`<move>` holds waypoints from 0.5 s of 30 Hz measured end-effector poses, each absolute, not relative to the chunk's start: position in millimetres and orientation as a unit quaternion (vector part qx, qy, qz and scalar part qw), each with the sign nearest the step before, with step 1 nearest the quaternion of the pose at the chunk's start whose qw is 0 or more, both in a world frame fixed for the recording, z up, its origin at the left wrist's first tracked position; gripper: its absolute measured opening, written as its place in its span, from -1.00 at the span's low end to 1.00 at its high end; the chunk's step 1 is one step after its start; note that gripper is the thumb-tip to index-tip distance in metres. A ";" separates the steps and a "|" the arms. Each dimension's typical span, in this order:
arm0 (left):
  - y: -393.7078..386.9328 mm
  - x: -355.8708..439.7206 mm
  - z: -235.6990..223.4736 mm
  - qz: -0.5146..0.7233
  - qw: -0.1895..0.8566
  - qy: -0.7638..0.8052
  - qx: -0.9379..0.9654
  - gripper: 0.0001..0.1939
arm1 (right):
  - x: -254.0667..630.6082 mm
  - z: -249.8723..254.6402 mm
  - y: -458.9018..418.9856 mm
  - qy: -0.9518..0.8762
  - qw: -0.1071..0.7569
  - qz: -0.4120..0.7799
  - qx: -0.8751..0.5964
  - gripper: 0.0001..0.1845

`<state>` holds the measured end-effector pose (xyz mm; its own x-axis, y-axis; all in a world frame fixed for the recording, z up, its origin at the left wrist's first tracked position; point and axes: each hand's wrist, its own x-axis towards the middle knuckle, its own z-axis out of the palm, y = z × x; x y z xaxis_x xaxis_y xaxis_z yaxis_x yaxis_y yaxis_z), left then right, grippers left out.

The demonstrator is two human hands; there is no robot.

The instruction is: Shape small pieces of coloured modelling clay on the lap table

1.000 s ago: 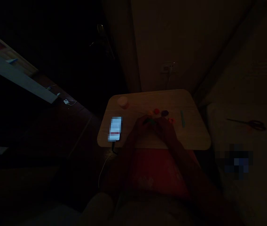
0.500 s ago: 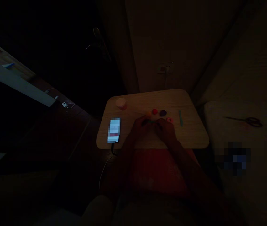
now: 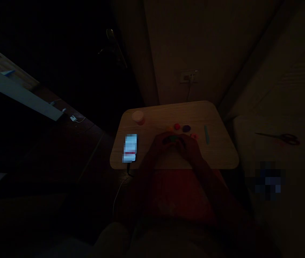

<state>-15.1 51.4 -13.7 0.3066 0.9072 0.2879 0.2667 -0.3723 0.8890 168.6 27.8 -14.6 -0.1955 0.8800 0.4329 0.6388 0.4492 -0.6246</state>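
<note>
The person's left hand (image 3: pixel 159 142) and right hand (image 3: pixel 190 146) meet over the desk (image 3: pixel 152 111), their fingertips pinching a small green lump (image 3: pixel 173 138) between them, near the middle of the desk's near half. The lump looks roundish, though in this dim light its long axis and any pointing end cannot be told. Just beyond the hands lie a yellow lump (image 3: pixel 169 129), a red ball (image 3: pixel 177 127) and a purple lump (image 3: pixel 186 128). A pink tub (image 3: pixel 139 120) stands upright at the far left, its pale top hiding the contents.
</note>
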 end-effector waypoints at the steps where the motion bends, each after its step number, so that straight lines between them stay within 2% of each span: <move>1: 51.5 -15.3 -14.1 0.421 0.382 0.412 0.712 -0.59 | 168.6 -14.0 27.9 -0.757 0.388 0.161 -0.501 -0.69; 10: 51.6 -16.2 -16.6 0.415 0.376 0.424 0.712 -0.59 | 169.6 -12.0 27.9 -0.755 0.395 0.176 -0.494 -0.69; 15: 52.6 -16.0 -16.7 0.416 0.355 0.436 0.714 -0.68 | 169.6 -12.9 28.9 -0.755 0.409 0.172 -0.483 -0.70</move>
<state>-16.0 52.6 -16.7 0.2726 0.9189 0.2851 0.3275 -0.3673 0.8705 169.6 28.9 -12.9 -0.1986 0.8699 0.4516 0.5874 0.4744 -0.6556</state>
